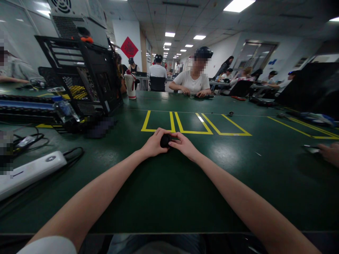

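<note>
Both my hands meet over the green table (164,183), just in front of the yellow tape outlines. Between them is a small black rounded object (165,140); its exact kind does not show. My left hand (154,144) is closed round its left side, with the thumb below and the fingers over the top. From the right, my right hand (184,145) pinches its edge with thumb and fingertips. The fingers hide part of the object.
Yellow tape outlines (193,132) mark the table ahead. At left stand an open black computer case (92,77), a water bottle (65,109) and a white power strip (34,173) with cables. A paper cup (130,86) is farther back. Another person's hand (329,153) enters at right; someone sits opposite.
</note>
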`<action>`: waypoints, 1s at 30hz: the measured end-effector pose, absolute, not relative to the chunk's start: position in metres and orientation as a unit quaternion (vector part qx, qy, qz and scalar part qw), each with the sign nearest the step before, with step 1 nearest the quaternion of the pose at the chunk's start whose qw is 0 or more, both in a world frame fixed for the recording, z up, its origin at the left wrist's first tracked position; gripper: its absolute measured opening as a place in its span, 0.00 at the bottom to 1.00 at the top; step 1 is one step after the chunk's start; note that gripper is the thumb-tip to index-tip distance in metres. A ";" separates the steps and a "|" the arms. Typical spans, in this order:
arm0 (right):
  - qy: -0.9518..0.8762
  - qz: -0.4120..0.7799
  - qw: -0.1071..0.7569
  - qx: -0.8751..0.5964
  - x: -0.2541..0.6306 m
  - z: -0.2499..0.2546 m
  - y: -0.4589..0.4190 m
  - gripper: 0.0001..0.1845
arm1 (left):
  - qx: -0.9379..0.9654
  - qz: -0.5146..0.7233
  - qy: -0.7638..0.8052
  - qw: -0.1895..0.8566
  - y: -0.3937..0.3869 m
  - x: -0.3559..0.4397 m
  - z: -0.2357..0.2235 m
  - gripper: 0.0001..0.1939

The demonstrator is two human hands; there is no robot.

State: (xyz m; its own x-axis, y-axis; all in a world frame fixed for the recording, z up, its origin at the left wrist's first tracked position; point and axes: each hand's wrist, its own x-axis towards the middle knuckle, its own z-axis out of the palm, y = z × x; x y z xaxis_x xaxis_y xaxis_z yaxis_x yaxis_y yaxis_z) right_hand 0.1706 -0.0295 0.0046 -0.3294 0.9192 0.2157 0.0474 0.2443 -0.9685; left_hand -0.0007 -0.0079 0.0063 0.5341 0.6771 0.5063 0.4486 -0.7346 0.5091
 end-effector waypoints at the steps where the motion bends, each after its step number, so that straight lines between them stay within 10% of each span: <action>1: -0.651 0.493 0.449 -0.362 0.171 0.004 -0.030 0.17 | 0.861 0.356 0.325 0.162 -0.008 -0.001 0.007 0.30; 30: -0.648 0.466 0.469 -0.379 0.167 0.005 -0.029 0.15 | 0.860 0.356 0.331 0.158 -0.008 0.000 0.006 0.30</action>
